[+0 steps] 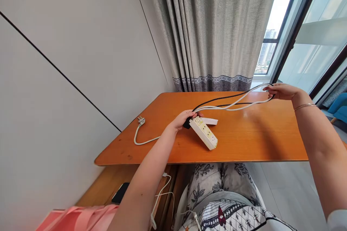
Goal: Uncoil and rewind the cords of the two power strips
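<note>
A pale wall [67, 61] fills the left half of the view, crossed by a thin dark diagonal line. Beside it hangs a grey curtain [211, 25] with a patterned dark band along its hem, and to the right a tall window [273, 21] shows bright sky and distant buildings.

Below these stands an orange wooden table [244, 140], seen from above by the person seated at it. The person's lap, in black-and-white patterned fabric [217, 187], shows under the near edge.

Both bare arms reach over the table. The left hand [184, 118] is near the table's middle, closed around a bundle of cords where they meet a white power strip [204, 132]. The strip lies tilted on the tabletop, just right of that hand, with a small white piece [210, 121] behind it and a black plug-like part at the fingers. The right hand [282, 91] is well apart, at the far right corner, fingers curled around the other end of the loops; a thin bracelet [305, 106] circles its wrist.

Between the hands stretch white cords [233, 105] and a black cord [217, 99], held above the surface. Another length of white cord [145, 140] trails left across the table and ends in a plug [141, 120] near the far left edge.

At lower left, below the table, a dark phone [120, 192] rests on a lower wooden surface near something pink [78, 218].
</note>
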`<state>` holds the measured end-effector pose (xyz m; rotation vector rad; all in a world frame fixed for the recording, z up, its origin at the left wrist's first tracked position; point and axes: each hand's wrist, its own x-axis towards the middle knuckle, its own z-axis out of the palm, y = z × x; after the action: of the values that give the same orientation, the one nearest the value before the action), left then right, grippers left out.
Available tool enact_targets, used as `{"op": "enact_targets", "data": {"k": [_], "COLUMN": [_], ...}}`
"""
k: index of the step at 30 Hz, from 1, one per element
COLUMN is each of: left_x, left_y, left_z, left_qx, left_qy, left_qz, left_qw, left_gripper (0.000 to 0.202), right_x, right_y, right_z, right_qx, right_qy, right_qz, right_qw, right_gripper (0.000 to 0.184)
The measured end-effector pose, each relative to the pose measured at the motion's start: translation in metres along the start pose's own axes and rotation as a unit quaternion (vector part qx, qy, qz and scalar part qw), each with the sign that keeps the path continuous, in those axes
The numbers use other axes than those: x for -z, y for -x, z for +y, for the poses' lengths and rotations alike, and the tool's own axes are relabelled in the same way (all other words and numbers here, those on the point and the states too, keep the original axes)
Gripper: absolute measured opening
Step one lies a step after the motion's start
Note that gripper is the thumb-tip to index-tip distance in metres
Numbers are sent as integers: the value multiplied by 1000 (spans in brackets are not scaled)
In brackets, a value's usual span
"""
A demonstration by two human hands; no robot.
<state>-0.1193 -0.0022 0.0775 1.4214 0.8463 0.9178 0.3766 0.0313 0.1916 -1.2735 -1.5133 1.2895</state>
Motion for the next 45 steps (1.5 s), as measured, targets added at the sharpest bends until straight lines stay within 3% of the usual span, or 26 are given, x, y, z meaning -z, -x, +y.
{"op": "enact_targets", "data": {"k": [2,5,8,12,15,19,22,25,27,29,33,36,38,40,42,44,45], "left_x": [1,-3,-9,-16,-20,-25,-30,-35,-37,-38,-40,-44,-46,-49,-51,-54,-57], "left_y": [-1,-5,-7,-10,-12,-17,-21,-23,-23,-21,-19,-21,-24,-26,-29,-32,-33], "left_z": [1,5,9,13,16,21,27,32,34,35,34,31,29,26,23,20,19], "left_qx": [-8,-4,-12,-16,-24,-13,5,20,28,29,18,10,0,-16,-35,-49,-56], "left_qy": [33,45,58,89,130,193,230,244,242,239,256,280,280,263,230,181,153], "left_qz": [13,12,15,41,82,142,180,205,202,190,195,220,234,243,244,240,237], "left_qw": [999,999,998,995,988,971,956,948,949,952,947,934,931,933,941,952,958], "left_gripper": [46,45,46,48,47,37,29,26,22,18,19,23,25,28,32,36,38], "right_x": [2,-13,-42,-81,-100,-115,-123,-125,-123,-119,-111,-108,-107,-107,-110,-119,-126], "right_y": [6,6,-2,-8,-2,18,37,52,58,62,65,65,64,63,63,64,67], "right_z": [21,48,73,108,129,143,148,150,149,148,146,143,141,137,129,116,109], "right_qx": [-36,-35,-35,-21,-18,-30,-1,86,128,149,182,118,15,-84,-132,-107,-82], "right_qy": [-68,-135,-91,-38,18,64,105,266,367,400,268,60,-42,-71,-5,153,260], "right_qz": [-12,45,145,211,195,105,19,-21,4,52,187,235,189,113,85,110,116], "right_qw": [997,989,985,977,981,992,994,960,921,903,927,963,981,988,988,976,955], "right_gripper": [19,10,9,18,9,13,18,23,23,27,34,48,54,56,54,51,50]}}
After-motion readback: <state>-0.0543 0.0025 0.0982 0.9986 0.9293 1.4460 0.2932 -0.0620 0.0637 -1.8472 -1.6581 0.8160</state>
